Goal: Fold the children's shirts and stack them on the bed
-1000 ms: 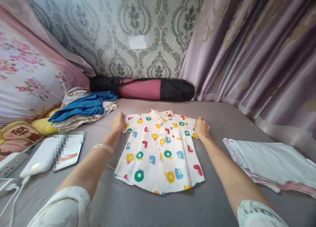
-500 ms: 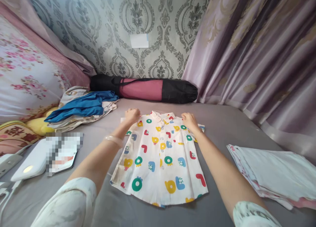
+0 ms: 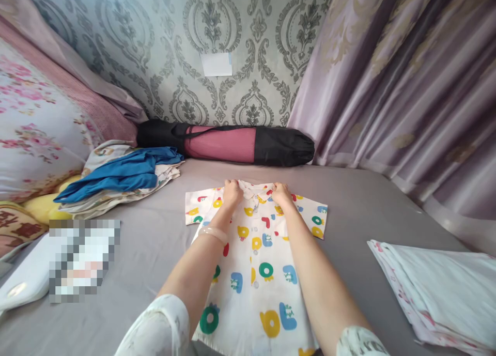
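A short-sleeved button-up shirt (image 3: 248, 237) with a print of red, yellow, green and blue letters lies spread, front side up, on a gray sheet (image 3: 349, 206), its collar (image 3: 251, 192) pointing away from the person. The left hand (image 3: 233, 192) is at the shoulder just beside one end of the collar, and the right hand (image 3: 282, 195) is at the matching spot by the other end, so the collar sits between the two sets of fingers. On both hands the fingers are curled in at the shirt's top edge, touching it; whether cloth is pinched between them I cannot tell. Both short sleeves lie flat, reaching outward beyond the hands. The forearms pass over the sides of the shirt front, the left one wearing a pale bangle (image 3: 213, 235), while the button placket shows between them. Part of the lower hem runs out of view. Well apart to the right is a folded stack of pale clothes (image 3: 437, 286); to the left, a blue garment (image 3: 116, 175) lies on other clothes.
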